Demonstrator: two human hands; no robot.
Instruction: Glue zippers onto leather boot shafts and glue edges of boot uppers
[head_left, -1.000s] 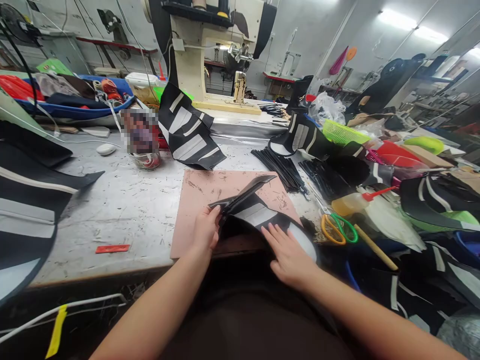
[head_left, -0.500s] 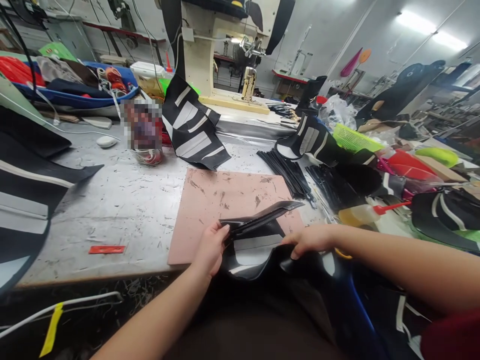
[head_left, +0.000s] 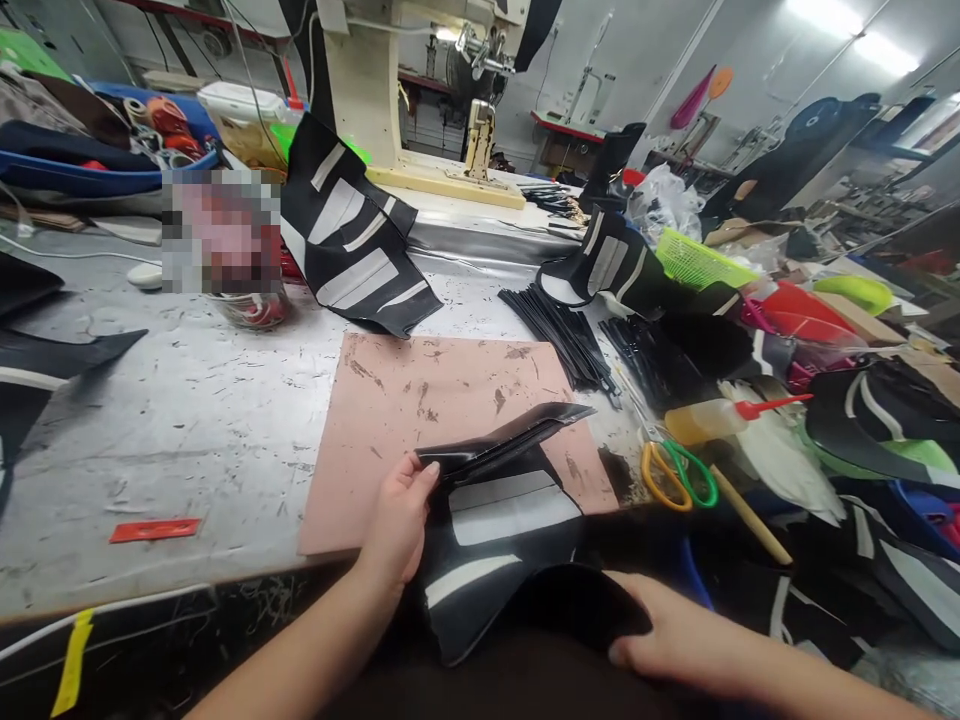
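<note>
A black leather piece [head_left: 480, 590] with pale backing strips lies partly over the front of the pink board [head_left: 427, 400] and hangs toward my lap. My left hand [head_left: 397, 515] pinches its folded upper edge between thumb and fingers, at the left end. Lower down on the right, my right hand [head_left: 664, 620] grips the curled part of the same piece, its thumb underneath and most fingers out of sight. The folded edge runs up to the right, ending in a point above the board.
Scissors [head_left: 679, 475], a wooden stick [head_left: 752, 517] and a red-tipped bottle [head_left: 712, 418] lie right of the board. Behind it are black strips [head_left: 559, 335], another leather piece [head_left: 352, 235] and a sewing machine [head_left: 360, 90]. A red flat item [head_left: 155, 530] lies left.
My right hand has moved down and right with its part of the leather, opening the piece out and showing more pale strips. The scissors have come into fuller view.
</note>
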